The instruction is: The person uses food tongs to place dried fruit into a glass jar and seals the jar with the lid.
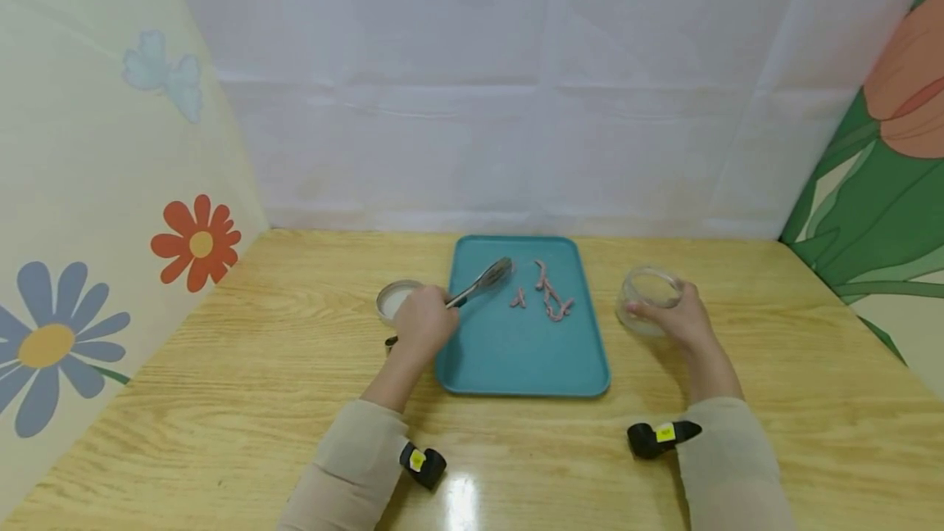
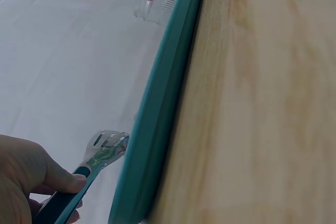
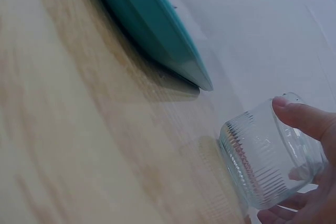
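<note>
My left hand [image 1: 426,322] grips a pair of metal tongs [image 1: 492,275] by the dark handle, left of a teal tray [image 1: 509,367]. The slotted head [image 2: 107,142] of the tongs points right, over the upper part of the tray. Thin pink strips [image 1: 549,295] lie on the tray to the right of that head, with a small separate piece [image 1: 519,298] nearer to it. To the tray's right, my right hand [image 1: 687,319] holds a clear ribbed glass jar [image 3: 257,156] by its side, thumb at the rim. The jar's base is close over the wooden table.
A round clear-rimmed lid or dish [image 1: 391,300] lies left of the tray, partly behind my left hand. The wooden table [image 1: 295,367] meets a white cloth backdrop [image 1: 479,146] at the back. Flower-printed panels [image 1: 81,187] stand at both sides.
</note>
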Action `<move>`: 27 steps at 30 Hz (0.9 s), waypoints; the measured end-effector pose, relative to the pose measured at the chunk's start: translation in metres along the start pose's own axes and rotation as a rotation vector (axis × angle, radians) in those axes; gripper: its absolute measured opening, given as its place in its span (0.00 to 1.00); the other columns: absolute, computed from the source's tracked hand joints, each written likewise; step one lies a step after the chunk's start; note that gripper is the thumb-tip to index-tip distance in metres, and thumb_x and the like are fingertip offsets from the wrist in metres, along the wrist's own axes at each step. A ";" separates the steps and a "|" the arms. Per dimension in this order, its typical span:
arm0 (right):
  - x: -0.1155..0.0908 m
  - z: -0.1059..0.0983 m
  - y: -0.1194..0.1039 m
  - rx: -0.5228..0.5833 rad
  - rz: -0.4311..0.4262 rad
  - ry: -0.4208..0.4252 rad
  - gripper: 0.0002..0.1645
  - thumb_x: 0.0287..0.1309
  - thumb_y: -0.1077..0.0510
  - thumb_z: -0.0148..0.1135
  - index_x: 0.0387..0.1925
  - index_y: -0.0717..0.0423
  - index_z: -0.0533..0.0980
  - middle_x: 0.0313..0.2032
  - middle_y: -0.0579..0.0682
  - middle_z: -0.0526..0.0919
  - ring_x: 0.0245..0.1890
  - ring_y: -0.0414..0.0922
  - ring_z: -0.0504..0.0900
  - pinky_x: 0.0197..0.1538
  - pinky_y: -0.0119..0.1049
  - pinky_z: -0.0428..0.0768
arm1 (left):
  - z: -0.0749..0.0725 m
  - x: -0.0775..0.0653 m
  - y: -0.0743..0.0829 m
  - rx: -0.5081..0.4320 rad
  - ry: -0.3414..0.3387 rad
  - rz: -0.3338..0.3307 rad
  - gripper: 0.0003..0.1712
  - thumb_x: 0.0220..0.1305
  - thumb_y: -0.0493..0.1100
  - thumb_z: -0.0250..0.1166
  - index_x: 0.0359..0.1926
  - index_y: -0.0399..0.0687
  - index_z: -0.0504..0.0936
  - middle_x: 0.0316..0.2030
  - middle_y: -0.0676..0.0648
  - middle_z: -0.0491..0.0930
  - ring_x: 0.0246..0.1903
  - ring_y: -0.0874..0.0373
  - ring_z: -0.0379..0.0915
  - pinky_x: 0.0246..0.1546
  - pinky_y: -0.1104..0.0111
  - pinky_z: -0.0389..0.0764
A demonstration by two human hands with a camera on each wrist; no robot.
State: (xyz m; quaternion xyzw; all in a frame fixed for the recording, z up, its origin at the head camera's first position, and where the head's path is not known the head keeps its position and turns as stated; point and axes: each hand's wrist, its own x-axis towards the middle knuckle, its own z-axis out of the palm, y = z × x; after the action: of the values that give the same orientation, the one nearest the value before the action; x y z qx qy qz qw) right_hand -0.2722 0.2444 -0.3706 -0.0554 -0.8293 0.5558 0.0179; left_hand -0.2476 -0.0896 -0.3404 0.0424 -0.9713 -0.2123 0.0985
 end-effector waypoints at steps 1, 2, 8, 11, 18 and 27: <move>-0.003 0.000 -0.004 0.004 0.003 -0.003 0.67 0.36 0.47 0.70 0.62 0.68 0.34 0.59 0.71 0.43 0.57 0.63 0.47 0.55 0.53 0.51 | 0.000 0.000 0.001 -0.009 -0.001 0.000 0.09 0.45 0.35 0.55 0.14 0.47 0.77 0.13 0.50 0.70 0.13 0.56 0.63 0.10 0.66 0.62; -0.005 0.000 -0.007 0.007 0.002 0.002 0.66 0.36 0.49 0.70 0.62 0.68 0.34 0.59 0.71 0.44 0.57 0.63 0.48 0.55 0.52 0.51 | -0.001 0.000 0.001 -0.018 0.001 0.000 0.09 0.46 0.35 0.55 0.15 0.47 0.78 0.13 0.50 0.70 0.14 0.56 0.64 0.10 0.66 0.62; -0.011 0.000 -0.014 0.020 0.005 -0.001 0.64 0.38 0.52 0.69 0.62 0.70 0.35 0.59 0.71 0.44 0.57 0.62 0.48 0.56 0.51 0.51 | -0.002 0.001 0.006 -0.056 0.014 0.010 0.07 0.50 0.40 0.59 0.26 0.49 0.84 0.19 0.51 0.75 0.17 0.57 0.67 0.13 0.67 0.65; -0.010 0.000 -0.013 0.021 0.004 -0.004 0.63 0.39 0.53 0.69 0.62 0.69 0.35 0.59 0.71 0.44 0.57 0.62 0.48 0.56 0.51 0.51 | -0.003 0.001 0.009 -0.071 0.010 0.013 0.06 0.50 0.41 0.61 0.29 0.52 0.84 0.22 0.51 0.77 0.18 0.57 0.68 0.14 0.67 0.65; -0.011 -0.002 -0.014 -0.014 0.011 -0.027 0.63 0.42 0.51 0.67 0.62 0.69 0.33 0.59 0.72 0.41 0.58 0.63 0.46 0.56 0.51 0.51 | -0.006 0.002 0.021 -0.104 -0.008 0.022 0.06 0.51 0.43 0.62 0.32 0.54 0.84 0.22 0.51 0.77 0.18 0.58 0.68 0.13 0.66 0.65; -0.003 -0.001 -0.002 -0.001 -0.004 -0.025 0.68 0.37 0.46 0.69 0.62 0.68 0.32 0.60 0.71 0.40 0.58 0.63 0.45 0.56 0.53 0.50 | -0.004 0.001 0.047 -0.194 0.030 0.070 0.07 0.50 0.44 0.64 0.31 0.51 0.84 0.24 0.52 0.79 0.19 0.59 0.69 0.16 0.68 0.67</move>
State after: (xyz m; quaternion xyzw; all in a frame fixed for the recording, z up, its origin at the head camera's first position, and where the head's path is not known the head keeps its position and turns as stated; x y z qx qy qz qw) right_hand -0.2694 0.2445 -0.3684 -0.0468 -0.8299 0.5559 0.0084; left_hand -0.2499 -0.0493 -0.3167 0.0018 -0.9454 -0.3013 0.1242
